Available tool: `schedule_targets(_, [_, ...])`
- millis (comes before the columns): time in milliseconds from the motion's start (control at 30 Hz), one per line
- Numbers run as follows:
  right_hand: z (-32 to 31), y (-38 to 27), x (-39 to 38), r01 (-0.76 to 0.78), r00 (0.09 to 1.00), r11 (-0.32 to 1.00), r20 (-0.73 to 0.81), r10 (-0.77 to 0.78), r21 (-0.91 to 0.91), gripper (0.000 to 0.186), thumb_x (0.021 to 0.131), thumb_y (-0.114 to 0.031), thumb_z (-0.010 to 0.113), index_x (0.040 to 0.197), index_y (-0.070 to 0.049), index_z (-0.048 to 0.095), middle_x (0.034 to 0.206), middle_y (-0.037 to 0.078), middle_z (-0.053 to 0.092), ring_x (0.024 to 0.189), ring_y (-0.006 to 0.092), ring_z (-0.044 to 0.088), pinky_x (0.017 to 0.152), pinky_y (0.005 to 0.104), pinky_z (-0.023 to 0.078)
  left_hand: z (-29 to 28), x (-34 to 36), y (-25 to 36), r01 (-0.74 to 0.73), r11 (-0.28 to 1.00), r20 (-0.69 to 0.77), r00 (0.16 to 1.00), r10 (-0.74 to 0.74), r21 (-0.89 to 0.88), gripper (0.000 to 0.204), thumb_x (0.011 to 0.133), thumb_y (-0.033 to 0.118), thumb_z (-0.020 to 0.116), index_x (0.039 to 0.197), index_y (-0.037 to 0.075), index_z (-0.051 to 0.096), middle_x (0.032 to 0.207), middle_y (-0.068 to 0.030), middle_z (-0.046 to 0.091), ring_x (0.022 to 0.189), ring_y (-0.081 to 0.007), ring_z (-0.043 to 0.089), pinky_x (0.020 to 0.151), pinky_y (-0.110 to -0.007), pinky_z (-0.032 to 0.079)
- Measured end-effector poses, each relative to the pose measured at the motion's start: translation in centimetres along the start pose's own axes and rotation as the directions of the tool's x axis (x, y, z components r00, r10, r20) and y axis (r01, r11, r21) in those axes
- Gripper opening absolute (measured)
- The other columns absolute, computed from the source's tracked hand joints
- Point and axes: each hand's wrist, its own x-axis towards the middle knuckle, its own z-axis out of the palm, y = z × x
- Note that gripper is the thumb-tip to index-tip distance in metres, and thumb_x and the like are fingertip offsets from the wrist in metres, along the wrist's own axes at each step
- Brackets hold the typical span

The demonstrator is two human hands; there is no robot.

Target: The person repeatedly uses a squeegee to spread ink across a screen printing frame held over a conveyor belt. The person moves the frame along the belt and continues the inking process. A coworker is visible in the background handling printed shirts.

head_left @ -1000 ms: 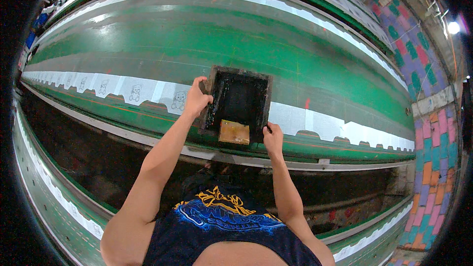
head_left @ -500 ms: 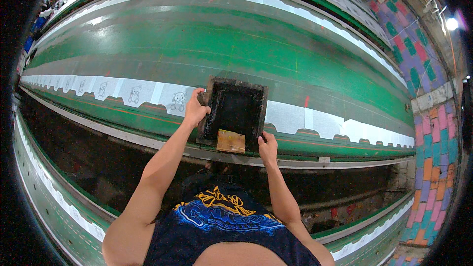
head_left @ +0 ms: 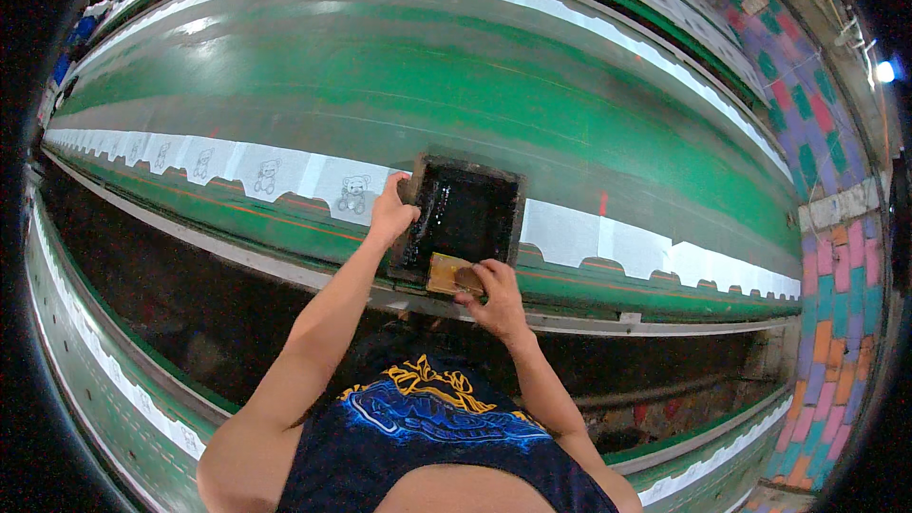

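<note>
A dark screen-printing frame (head_left: 470, 214) lies over the white fabric strip on the long green table. My left hand (head_left: 391, 213) is closed around the frame's left edge, near its upper corner. At the near end of the frame rests a squeegee (head_left: 443, 273) with a yellowish-brown wooden handle. My right hand (head_left: 499, 302) grips the squeegee's right end between thumb and fingers. Left of the frame, a white fabric piece (head_left: 328, 179) carries a line-drawn teddy bear, with several more bears further left. To the right, the white pieces (head_left: 562, 226) are plain. The frame hides the fabric under it.
The green table (head_left: 570, 123) stretches far to both sides, with another white strip (head_left: 608, 24) along its far edge. A metal rail (head_left: 256, 269) runs along the near edge. Behind me stands a second green table (head_left: 85, 389). A multicoloured brick-patterned surface (head_left: 836, 323) lies at the right.
My right hand has left the frame's lower right corner and moved left onto the squeegee. The left hand stays on the frame. The whole view has shifted slightly.
</note>
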Motion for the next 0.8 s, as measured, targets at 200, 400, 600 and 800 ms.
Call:
schedule_targets(200, [1.5,-0.2,0.9,0.187,0.969,0.969,0.189,-0.156,-0.159,0.051,0.068,-0.004,0.067,0.119,0.001,0.061,0.120,0.019,0.059,0.115,0.0384,0.055,0.100,0.0456,0.048,0.6,0.0,0.6,0.017,0.998,-0.017,1.000,-0.016,0.055,0.073,0.061,0.010,0.072,0.131,0.018,0.049,0.094,-0.0255,0.070,0.095,-0.0479,0.066,0.085,-0.049,0.051])
schedule_targets(400, [1.2,-0.8,3.5,0.142,0.987,0.980,0.098,-0.129,-0.138,0.035,0.071,0.002,0.065,0.106,0.002,0.065,0.110,0.017,0.065,0.104,0.0357,0.061,0.093,0.0421,0.051,0.8,0.2,-0.1,-0.020,0.998,-0.052,0.998,0.024,0.064,0.075,0.060,0.007,0.072,0.131,0.017,0.048,0.088,-0.0254,0.069,0.089,-0.0472,0.067,0.078,-0.049,0.052])
schedule_targets(600, [0.4,0.6,6.0,0.018,0.985,0.999,0.171,-0.013,-0.027,0.020,0.076,0.001,0.063,0.095,-0.002,0.065,0.097,0.017,0.067,0.096,0.0378,0.063,0.084,0.0463,0.052,0.4,0.4,-0.3,-0.025,0.999,-0.001,1.000,0.025,0.044,0.073,0.063,0.011,0.073,0.131,0.017,0.048,0.092,-0.0254,0.070,0.094,-0.0479,0.067,0.083,-0.050,0.052])
schedule_targets(800, [1.0,4.6,14.7,0.066,0.998,0.993,-0.016,-0.067,-0.093,0.012,0.077,0.000,0.061,0.089,-0.003,0.063,0.094,0.018,0.065,0.093,0.0404,0.061,0.081,0.0505,0.051,0.3,0.4,-0.4,-0.064,0.996,0.012,0.998,0.064,0.062,0.073,0.065,0.011,0.073,0.132,0.016,0.046,0.090,-0.0265,0.069,0.093,-0.0481,0.066,0.083,-0.050,0.052])
